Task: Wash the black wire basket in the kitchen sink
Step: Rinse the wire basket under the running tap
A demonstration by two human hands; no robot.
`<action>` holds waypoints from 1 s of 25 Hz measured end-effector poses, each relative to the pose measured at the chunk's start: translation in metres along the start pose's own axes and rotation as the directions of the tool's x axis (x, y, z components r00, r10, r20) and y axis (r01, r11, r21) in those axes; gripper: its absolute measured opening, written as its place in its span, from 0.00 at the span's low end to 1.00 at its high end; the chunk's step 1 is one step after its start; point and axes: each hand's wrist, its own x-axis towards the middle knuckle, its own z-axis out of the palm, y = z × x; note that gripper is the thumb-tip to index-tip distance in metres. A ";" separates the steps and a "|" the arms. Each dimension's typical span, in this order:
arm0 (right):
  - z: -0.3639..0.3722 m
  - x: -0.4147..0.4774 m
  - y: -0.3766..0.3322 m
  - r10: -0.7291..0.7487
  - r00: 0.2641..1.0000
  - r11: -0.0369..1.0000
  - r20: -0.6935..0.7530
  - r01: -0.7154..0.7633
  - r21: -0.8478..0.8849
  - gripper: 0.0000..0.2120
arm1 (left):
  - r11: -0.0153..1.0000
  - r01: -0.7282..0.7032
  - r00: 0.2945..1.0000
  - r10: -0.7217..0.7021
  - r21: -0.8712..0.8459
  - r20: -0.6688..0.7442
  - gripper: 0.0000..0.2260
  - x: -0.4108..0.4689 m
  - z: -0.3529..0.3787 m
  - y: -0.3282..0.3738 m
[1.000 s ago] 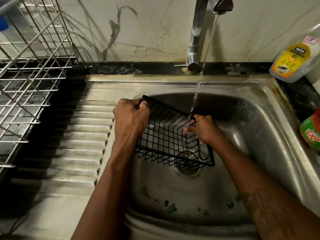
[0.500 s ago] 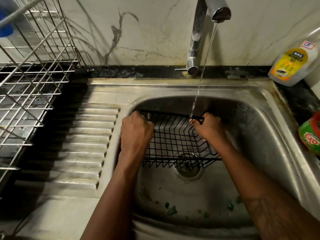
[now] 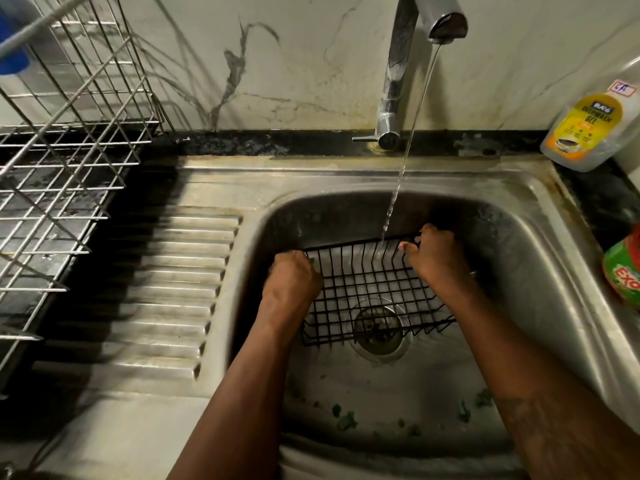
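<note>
Rinsing step, by the look of it. Black wire basket point(image 3: 374, 292) sits low in the sink point(image 3: 519, 237), over the drain point(image 3: 379, 329), spanning the gap betw. both hands.

- Left hand point(image 3: 292, 278): fingers point(image 3: 304, 263) curled tight round the rim wire at the basket's left end, fist-like, knuckles up.
- Right hand point(image 3: 438, 258): fingers point(image 3: 427, 233) wrapped over the top wire at the far right corner, thumb on the inner side.
- Both clamped on wire; no slack seen.

Key relation: the basket's long axis runs straight from left fingers to right fingers, approx. parallel to the sink's back wall. Open side faces up toward the camera; exact tilt hard to judge.

Water stream point(image 3: 405, 157) from the tap point(image 3: 398, 81) lands on the far rim, just inside the right fingers and well apart from the left fingers. So the right hand is the nearer one to the water.

Judgement: the left-finger end gets less flow. Next move prob. needs the basket slid toward the right-finger side, or turned. Both hands would have to move together, since each holds one end. Wet wire could slip.

Around:
- Dish rack point(image 3: 69, 133) well beyond the left fingers.
- Dishwash gel bottle point(image 3: 588, 123) on the tabletop point(image 3: 277, 143), beyond the right fingers.
- Green scraps point(image 3: 346, 420) on the sink floor, on the near side of both sets of fingers.
</note>
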 end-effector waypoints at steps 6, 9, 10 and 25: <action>-0.016 -0.002 0.004 -0.171 0.972 0.985 0.161 0.173 0.000 0.14 | 0.959 -0.160 0.968 0.199 0.234 -0.156 0.13 0.002 0.001 0.009; -0.009 -0.006 -0.002 -0.325 0.909 0.946 0.261 0.317 0.074 0.15 | 0.869 -0.434 0.889 0.456 0.237 -0.046 0.16 -0.002 0.012 0.021; -0.005 -0.008 -0.006 -0.359 0.893 0.933 0.271 0.335 0.132 0.18 | 0.857 -0.457 0.877 0.479 0.239 -0.043 0.14 -0.003 0.014 0.023; 0.010 -0.026 -0.034 -0.597 0.801 0.802 0.044 0.592 0.081 0.13 | 0.922 -0.382 0.924 0.382 0.063 0.016 0.06 -0.004 0.033 0.025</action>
